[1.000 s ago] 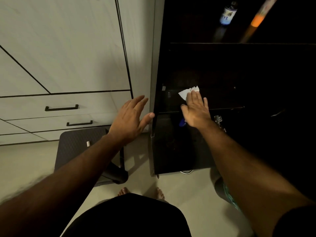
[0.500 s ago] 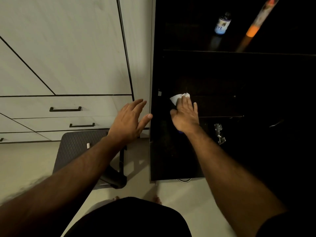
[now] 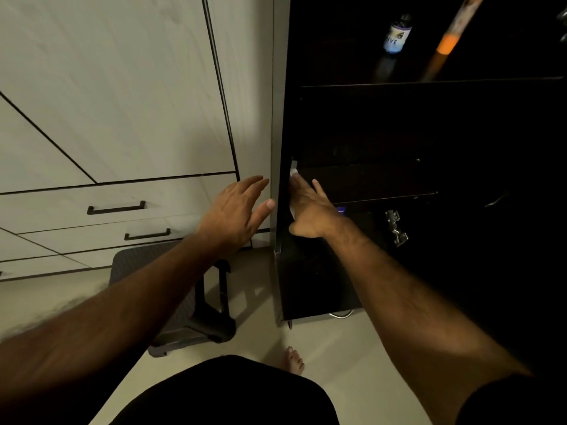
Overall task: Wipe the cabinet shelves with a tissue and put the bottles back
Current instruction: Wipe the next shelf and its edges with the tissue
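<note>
My right hand (image 3: 310, 210) lies flat on a dark cabinet shelf (image 3: 383, 179), pressing a white tissue (image 3: 293, 172) against the shelf's far left corner; only small bits of tissue show past the fingers. My left hand (image 3: 236, 213) hovers with fingers spread just outside the cabinet's left side panel (image 3: 280, 148), holding nothing. On the upper shelf stands a dark bottle with a blue-white label (image 3: 395, 35), with an orange-banded stick-like item (image 3: 446, 44) leaning to its right. A small blue object (image 3: 341, 210) peeks out beside my right wrist.
White panelled drawers with black handles (image 3: 116, 207) fill the wall on the left. A dark stool (image 3: 171, 289) stands on the pale floor below my left arm. A metal hinge (image 3: 395, 227) sits on the lower cabinet front. My bare foot (image 3: 295, 360) is near the cabinet base.
My right hand has slid the tissue leftward along the shelf to its left corner. The left hand has stayed about where it was.
</note>
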A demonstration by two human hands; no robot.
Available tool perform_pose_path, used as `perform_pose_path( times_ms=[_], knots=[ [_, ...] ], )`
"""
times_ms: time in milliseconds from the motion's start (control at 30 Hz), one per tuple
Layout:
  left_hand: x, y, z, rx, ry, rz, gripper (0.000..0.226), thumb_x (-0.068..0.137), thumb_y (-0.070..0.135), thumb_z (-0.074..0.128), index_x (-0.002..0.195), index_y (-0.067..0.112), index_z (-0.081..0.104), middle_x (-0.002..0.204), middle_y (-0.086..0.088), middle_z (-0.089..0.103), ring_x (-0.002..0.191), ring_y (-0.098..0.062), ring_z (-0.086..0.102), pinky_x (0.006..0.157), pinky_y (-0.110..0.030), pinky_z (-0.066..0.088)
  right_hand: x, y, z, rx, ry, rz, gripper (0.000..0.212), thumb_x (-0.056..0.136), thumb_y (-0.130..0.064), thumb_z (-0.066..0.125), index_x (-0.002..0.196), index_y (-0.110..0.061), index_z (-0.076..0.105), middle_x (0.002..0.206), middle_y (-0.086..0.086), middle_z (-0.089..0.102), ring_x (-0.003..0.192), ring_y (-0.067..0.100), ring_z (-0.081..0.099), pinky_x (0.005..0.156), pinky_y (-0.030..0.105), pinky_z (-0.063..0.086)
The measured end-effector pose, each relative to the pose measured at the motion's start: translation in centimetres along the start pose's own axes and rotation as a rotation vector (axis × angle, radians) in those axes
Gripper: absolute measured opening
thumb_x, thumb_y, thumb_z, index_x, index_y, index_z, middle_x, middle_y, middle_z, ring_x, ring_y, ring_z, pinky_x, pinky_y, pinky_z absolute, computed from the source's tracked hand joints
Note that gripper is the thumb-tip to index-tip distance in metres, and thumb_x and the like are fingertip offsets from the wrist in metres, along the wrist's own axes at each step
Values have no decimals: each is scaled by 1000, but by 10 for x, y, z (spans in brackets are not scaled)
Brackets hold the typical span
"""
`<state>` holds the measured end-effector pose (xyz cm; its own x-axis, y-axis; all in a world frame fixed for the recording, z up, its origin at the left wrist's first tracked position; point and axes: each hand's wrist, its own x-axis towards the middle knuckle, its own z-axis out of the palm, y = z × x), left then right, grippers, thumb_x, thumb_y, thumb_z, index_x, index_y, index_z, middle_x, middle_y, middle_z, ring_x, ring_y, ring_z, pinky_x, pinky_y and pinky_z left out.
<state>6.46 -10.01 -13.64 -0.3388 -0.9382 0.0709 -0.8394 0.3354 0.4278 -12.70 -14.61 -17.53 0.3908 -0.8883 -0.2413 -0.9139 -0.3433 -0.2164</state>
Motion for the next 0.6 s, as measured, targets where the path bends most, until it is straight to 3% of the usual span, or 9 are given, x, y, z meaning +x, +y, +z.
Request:
perform_pose_path(
  times_ms=[133, 333, 533, 600],
  knots=[
    [0, -5, -5, -12, -6, 17, 83, 88, 68, 11, 151, 16, 30, 154, -8, 34, 143, -22, 29, 114, -36, 22, -21, 12, 21, -141, 68, 1, 110, 75, -15, 69, 155, -22, -7, 163, -1, -13, 147, 13, -18, 120, 46, -9],
    [-2, -13, -9, -13, -25, 18, 84, 87, 69, 10, 151, 17, 30, 155, -8, 34, 143, -21, 29, 114, -34, 20, 15, -16, 11, -234, 71, 200, 102, 81, -7, 62, 154, -14, -9, 161, 9, -18, 147, 26, -19, 119, 47, -9],
    [3, -13, -12, -19, -23, 26, 99, 82, 80, 0, 150, 15, 31, 154, -9, 35, 142, -23, 30, 115, -39, 23, -17, 7, 14, -208, 85, 26, 102, 79, -2, 62, 155, -18, -4, 163, 2, -11, 149, 18, -14, 121, 47, -6],
    [5, -13, -12, -22, -16, 1, 98, 82, 80, 1, 151, 16, 30, 154, -9, 34, 143, -23, 29, 115, -39, 23, -18, 23, 7, -210, 95, 66, 102, 78, 0, 61, 155, -20, -3, 163, 1, -9, 149, 16, -12, 120, 46, -8]
  ],
)
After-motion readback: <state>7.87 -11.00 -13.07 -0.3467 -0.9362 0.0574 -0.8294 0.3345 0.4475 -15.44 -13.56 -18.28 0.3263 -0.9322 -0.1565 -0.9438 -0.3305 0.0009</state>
